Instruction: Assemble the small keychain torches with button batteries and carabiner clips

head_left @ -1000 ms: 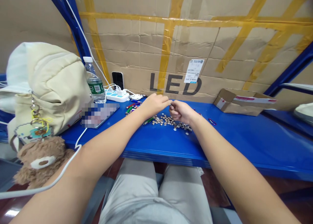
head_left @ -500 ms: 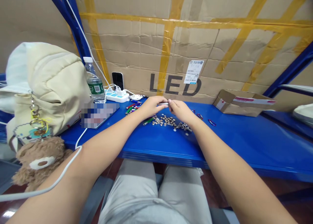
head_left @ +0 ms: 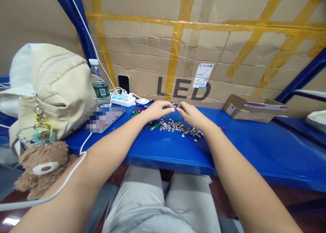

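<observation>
My left hand (head_left: 161,110) and my right hand (head_left: 189,113) meet fingertip to fingertip above the back part of the blue table. The fingers of both are closed in a pinch, and a small silvery bit shows between them, too little to name. Below the hands lie several small round silver discs like button cells (head_left: 174,126). A heap of small silver metal parts (head_left: 194,132) is under my right wrist. Near my left hand are slim coloured tubes, among them a green tube (head_left: 155,126). A purple carabiner (head_left: 222,128) shows beyond my right forearm.
A phone (head_left: 107,119) lies left on the blue table (head_left: 244,148), near a water bottle (head_left: 100,85) and a power strip (head_left: 123,99). A cream bag (head_left: 58,87) with a teddy bear (head_left: 46,167) stands far left. An open cardboard box (head_left: 254,107) sits at right. A white cable crosses my left arm.
A pale slim piece seen between my hands earlier is now mostly out of sight. My right hand has shifted slightly, and the fingertips show a small gap. The view moved a little.
</observation>
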A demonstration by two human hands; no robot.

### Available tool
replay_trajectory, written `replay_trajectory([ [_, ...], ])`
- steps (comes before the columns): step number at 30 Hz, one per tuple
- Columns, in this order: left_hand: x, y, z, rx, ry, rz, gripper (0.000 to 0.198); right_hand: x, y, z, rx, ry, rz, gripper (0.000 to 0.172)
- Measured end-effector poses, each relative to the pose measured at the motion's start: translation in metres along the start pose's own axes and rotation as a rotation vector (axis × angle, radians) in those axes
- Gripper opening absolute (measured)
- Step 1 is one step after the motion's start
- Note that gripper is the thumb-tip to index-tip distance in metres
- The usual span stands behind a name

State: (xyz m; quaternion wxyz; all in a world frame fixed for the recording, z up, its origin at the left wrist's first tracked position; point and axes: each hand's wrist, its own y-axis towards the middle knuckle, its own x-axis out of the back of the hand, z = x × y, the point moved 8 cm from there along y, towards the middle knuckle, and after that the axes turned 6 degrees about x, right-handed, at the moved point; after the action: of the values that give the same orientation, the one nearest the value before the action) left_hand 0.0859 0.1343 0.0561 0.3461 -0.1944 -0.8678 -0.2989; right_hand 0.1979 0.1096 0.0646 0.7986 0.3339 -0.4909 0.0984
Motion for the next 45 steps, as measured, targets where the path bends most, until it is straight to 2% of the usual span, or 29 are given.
replay_trajectory([
  [7,-0.002,0.001,0.004,0.016,-0.106,0.033,0.029,0.001,-0.002,0.009,0.055,-0.169,0.049,0.028],
  [10,-0.004,0.0,0.005,0.013,-0.141,0.038,0.029,0.001,-0.003,0.013,0.084,-0.159,0.043,0.029],
  [14,-0.001,-0.002,0.0,-0.028,-0.093,-0.022,0.024,-0.002,-0.002,0.01,0.087,0.001,0.017,0.03],
  [20,0.002,-0.003,-0.011,-0.108,0.05,-0.114,0.017,-0.017,0.0,-0.009,-0.068,0.376,0.069,0.031],
  [23,-0.002,0.001,0.001,0.015,-0.121,-0.07,0.018,-0.016,0.0,-0.016,-0.123,0.415,0.084,0.035],
  [25,-0.008,0.001,0.014,0.175,-0.324,0.014,0.023,-0.005,0.0,-0.025,-0.171,0.379,0.013,0.037],
  [28,-0.015,-0.005,0.029,0.396,-0.619,0.122,0.031,0.022,-0.006,-0.049,-0.286,0.216,-0.169,0.038],
  [30,-0.016,-0.008,0.032,0.465,-0.773,0.142,0.031,0.035,-0.012,-0.067,-0.387,0.049,-0.19,0.037],
  [33,-0.013,-0.009,0.033,0.496,-0.888,0.125,0.029,0.033,-0.021,-0.089,-0.49,-0.121,0.012,0.033],
  [36,-0.015,-0.01,0.033,0.516,-0.857,0.123,0.028,0.021,-0.029,-0.096,-0.492,-0.183,0.249,0.027],
  [38,-0.016,-0.01,0.033,0.52,-0.8,0.13,0.028,0.013,-0.033,-0.096,-0.48,-0.193,0.356,0.022],
  [41,-0.017,-0.011,0.033,0.514,-0.737,0.146,0.028,0.004,-0.034,-0.095,-0.453,-0.219,0.435,0.021],
  [45,-0.017,-0.01,0.034,0.503,-0.664,0.143,0.028,-0.005,-0.029,-0.094,-0.424,-0.269,0.459,0.019],
])
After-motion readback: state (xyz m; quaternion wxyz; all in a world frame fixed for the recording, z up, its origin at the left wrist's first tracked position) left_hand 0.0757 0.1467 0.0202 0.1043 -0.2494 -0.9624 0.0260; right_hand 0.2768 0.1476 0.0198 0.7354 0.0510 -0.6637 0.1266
